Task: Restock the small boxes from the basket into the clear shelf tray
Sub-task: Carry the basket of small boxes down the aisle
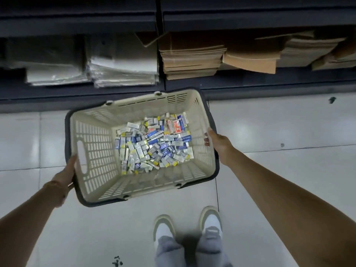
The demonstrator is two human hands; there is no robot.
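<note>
both hands hold the basket [92,143] up over the tiled floor [279,122]. left hand [68,170] grips the rim at 8 o'clock, but it's blurry and its fingers are mostly hidden. right hand [217,143] is at 3 o'clock, fingers [206,140] curled over the rim. small boxes [152,143] are heaped on the basket's bottom. the far edge is near the dark shelf [269,81] at 12, which has flat cardboard [192,60] stacked on it. there's open floor at 3 and 9, and shoes [211,220] at 6.

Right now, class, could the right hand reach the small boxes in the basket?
Probably yes, but not freely. The basket is open-topped and nothing covers the small boxes. However, the right hand grips its rim and the left hand holds the other end, so it would first have to let go.
</note>
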